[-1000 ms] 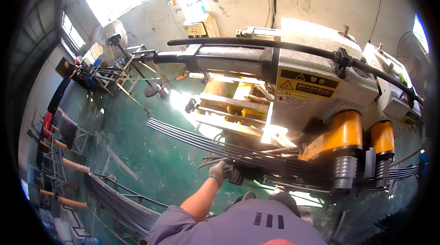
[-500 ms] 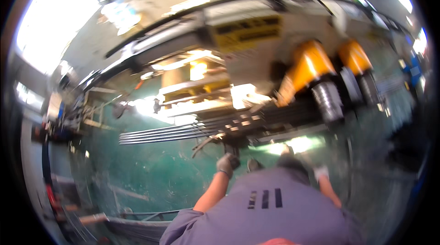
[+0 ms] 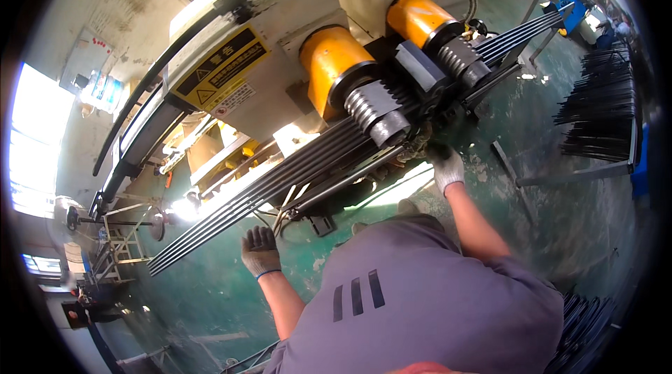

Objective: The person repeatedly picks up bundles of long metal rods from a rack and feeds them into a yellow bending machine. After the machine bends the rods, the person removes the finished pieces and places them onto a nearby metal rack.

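Observation:
My left hand [image 3: 260,249], in a pale glove with dark fingers, hovers over the green floor just below a bundle of long dark metal rods [image 3: 231,214]. Its fingers are curled in, and nothing shows in them. My right hand [image 3: 448,167], gloved the same way, is near the machine's front edge, below the ribbed metal cylinder [image 3: 379,114]. The dark fingertips of that hand blend into the shadow, so its grip is unclear. The rods pass under two orange cylindrical housings [image 3: 336,59] [image 3: 418,17] of the machine and come out at the far right.
A rack of dark rods [image 3: 598,104] stands at the right, with a metal frame bar [image 3: 574,172] at its near end. More dark rods [image 3: 584,332] lie at the lower right. A black curved rail [image 3: 161,59] arches along the machine's left side. A pale frame stand [image 3: 129,234] is farther left.
My view has swung to the right and nearer the machine, so the orange housings now sit nearer the middle. My right hand has come forward; my left is now left of my body.

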The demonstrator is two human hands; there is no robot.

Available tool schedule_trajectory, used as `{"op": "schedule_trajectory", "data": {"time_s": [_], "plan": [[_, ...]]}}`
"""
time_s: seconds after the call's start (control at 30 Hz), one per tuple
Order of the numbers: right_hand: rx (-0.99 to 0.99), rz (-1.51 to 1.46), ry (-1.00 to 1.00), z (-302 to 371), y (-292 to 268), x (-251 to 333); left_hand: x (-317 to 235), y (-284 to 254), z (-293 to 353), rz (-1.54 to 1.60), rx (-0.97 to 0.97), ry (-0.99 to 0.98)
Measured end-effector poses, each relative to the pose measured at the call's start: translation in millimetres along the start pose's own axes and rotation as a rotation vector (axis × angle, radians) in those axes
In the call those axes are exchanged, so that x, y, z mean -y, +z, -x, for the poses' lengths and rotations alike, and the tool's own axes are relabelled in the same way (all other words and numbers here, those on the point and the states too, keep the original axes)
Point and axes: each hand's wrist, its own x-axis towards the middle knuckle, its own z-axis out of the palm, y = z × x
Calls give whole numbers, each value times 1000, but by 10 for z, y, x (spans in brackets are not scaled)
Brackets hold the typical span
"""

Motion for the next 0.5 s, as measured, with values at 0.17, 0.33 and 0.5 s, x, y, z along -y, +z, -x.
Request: {"op": "schedule_trajectory", "data": {"time_s": [0.17, 0.33, 0.5], "plan": [[-261, -688, -58, -97, -339, 580, -82, 868, 537, 88, 483, 178], [-388, -638, -127, -344, -337, 675, -221, 816, 381, 185, 591, 165], [-188, -1028, 76, -663, -136, 242, -221, 1036, 569, 212, 534, 229]]}}
